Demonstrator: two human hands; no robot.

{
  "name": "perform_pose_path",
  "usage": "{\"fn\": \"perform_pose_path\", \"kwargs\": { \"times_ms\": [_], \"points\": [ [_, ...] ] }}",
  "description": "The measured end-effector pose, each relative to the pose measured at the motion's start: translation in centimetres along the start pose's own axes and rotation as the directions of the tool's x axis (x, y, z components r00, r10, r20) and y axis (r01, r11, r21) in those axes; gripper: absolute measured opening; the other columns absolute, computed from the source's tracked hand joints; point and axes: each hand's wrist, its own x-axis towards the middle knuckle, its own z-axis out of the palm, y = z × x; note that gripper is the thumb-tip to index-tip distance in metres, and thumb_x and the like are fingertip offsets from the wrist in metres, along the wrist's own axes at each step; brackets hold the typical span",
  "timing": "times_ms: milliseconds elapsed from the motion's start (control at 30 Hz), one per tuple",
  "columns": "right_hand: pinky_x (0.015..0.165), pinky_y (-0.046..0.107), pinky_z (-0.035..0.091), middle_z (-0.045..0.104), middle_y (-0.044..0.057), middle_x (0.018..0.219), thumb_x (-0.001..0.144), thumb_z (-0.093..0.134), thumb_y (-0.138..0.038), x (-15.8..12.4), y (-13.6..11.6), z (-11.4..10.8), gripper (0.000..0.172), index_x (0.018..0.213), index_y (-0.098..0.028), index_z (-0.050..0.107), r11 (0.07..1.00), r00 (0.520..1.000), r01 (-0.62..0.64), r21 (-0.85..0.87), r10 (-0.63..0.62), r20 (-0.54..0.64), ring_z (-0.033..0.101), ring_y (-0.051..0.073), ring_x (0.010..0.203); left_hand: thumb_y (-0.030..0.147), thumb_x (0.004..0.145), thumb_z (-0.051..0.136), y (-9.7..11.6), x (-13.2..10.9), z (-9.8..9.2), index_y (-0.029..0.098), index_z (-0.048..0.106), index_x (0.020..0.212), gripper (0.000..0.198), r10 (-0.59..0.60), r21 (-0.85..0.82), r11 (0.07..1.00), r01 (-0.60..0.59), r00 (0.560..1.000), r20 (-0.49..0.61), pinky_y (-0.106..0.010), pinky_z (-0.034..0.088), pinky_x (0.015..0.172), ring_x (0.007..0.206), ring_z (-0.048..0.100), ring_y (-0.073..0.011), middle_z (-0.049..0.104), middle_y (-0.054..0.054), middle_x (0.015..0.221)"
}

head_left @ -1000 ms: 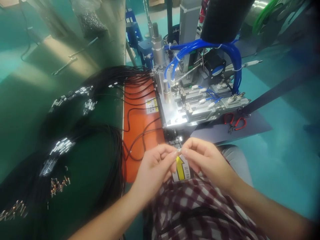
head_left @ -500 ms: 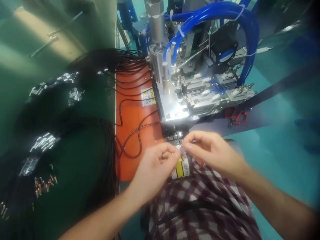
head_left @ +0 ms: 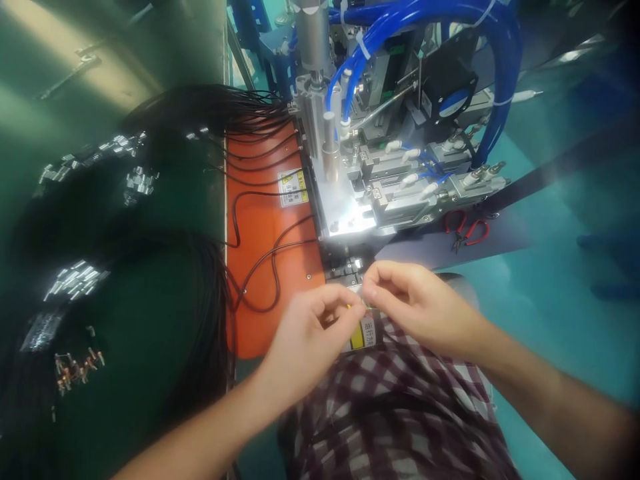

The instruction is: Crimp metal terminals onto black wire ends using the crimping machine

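Note:
My left hand (head_left: 316,327) is closed in a pinch, thumb against fingertips. Facing it from the right, my right hand (head_left: 415,297) pinches too, and the fingertips of both almost meet. A thin yellowish line shows between them, too small for me to name. Below the fingertips lies a white label with a yellow arrow (head_left: 357,335), partly covered by my left hand. Just beyond my hands is the front of a metal machine (head_left: 345,223). Black cables (head_left: 275,267) run from its left side over an orange plate (head_left: 260,333).
On the green surface (head_left: 135,400) at left lie bundles of black cables with shiny metal ends (head_left: 75,280) and several copper-coloured tips (head_left: 77,370). Thick blue tubes (head_left: 425,23) arch above the machine. Red-handled pliers (head_left: 463,230) rest to its right.
My hands have drawn closer together, with the left fingertips shifted slightly right. The whole view has shifted a little, moving the cables and machine slightly left and up.

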Motion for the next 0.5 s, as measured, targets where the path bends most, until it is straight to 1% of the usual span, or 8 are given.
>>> {"fn": "perform_pose_path", "kwargs": {
  "times_ms": [100,200,267,300,367,500],
  "points": [
    [0.044,0.020,0.030,0.046,-0.005,0.062,0.090,0.050,-0.028,0.06,-0.05,0.24,0.020,0.072,-0.018,0.054,0.997,1.000,-0.013,0.074,0.014,-0.021,0.038,0.008,0.050,0.032,0.082,0.063,-0.07,0.17,-0.07,0.015,0.064,0.071,0.021,-0.032,-0.055,0.998,0.032,0.999,-0.003,-0.018,0.026,0.046,0.048,0.032,-0.0060,0.041,0.005,0.053],
    [0.041,0.020,0.028,0.042,-0.006,0.055,0.091,0.051,-0.033,-0.04,-0.09,0.22,0.022,0.075,-0.018,0.055,0.985,0.997,-0.044,0.168,0.053,-0.047,0.035,0.007,0.047,0.033,0.082,0.063,-0.12,0.30,-0.10,0.015,0.062,0.071,0.022,-0.083,-0.117,0.990,0.079,0.996,-0.035,-0.018,0.024,0.045,0.045,0.025,-0.0042,0.036,0.007,0.051],
    [0.040,0.020,0.027,0.040,-0.007,0.054,0.090,0.052,-0.035,-0.24,-0.02,0.21,0.022,0.077,-0.018,0.057,0.982,0.996,-0.059,0.182,0.071,-0.062,0.035,0.008,0.045,0.034,0.082,0.063,-0.21,0.33,-0.13,0.014,0.062,0.073,0.022,-0.094,-0.131,0.988,0.087,0.994,-0.049,-0.018,0.023,0.045,0.045,0.024,-0.0037,0.036,0.007,0.051],
    [0.040,0.020,0.028,0.042,-0.006,0.055,0.089,0.053,-0.035,-0.35,0.04,0.24,0.021,0.078,-0.018,0.058,0.983,0.995,-0.055,0.176,0.068,-0.070,0.036,0.008,0.046,0.034,0.082,0.063,-0.29,0.34,-0.16,0.014,0.062,0.074,0.022,-0.095,-0.130,0.988,0.087,0.994,-0.053,-0.018,0.023,0.046,0.045,0.024,-0.0037,0.036,0.007,0.051],
    [0.042,0.021,0.031,0.046,-0.005,0.059,0.087,0.056,-0.033,-0.58,0.19,0.41,0.018,0.079,-0.018,0.059,0.989,0.996,-0.018,0.145,0.031,-0.087,0.039,0.008,0.048,0.036,0.082,0.064,-0.48,0.36,-0.22,0.014,0.062,0.074,0.024,-0.093,-0.129,0.988,0.085,0.994,-0.056,-0.018,0.022,0.045,0.046,0.024,-0.0037,0.036,0.007,0.052],
    [0.046,0.021,0.036,0.050,-0.003,0.065,0.083,0.060,-0.025,-0.82,0.42,0.86,0.008,0.082,-0.018,0.061,0.991,0.983,0.127,0.047,-0.119,-0.136,0.044,0.009,0.051,0.040,0.082,0.065,-0.77,0.42,-0.33,0.014,0.061,0.074,0.027,-0.096,-0.139,0.986,0.088,0.994,-0.055,-0.018,0.020,0.045,0.046,0.025,-0.0039,0.034,0.008,0.051]
  ]
}}
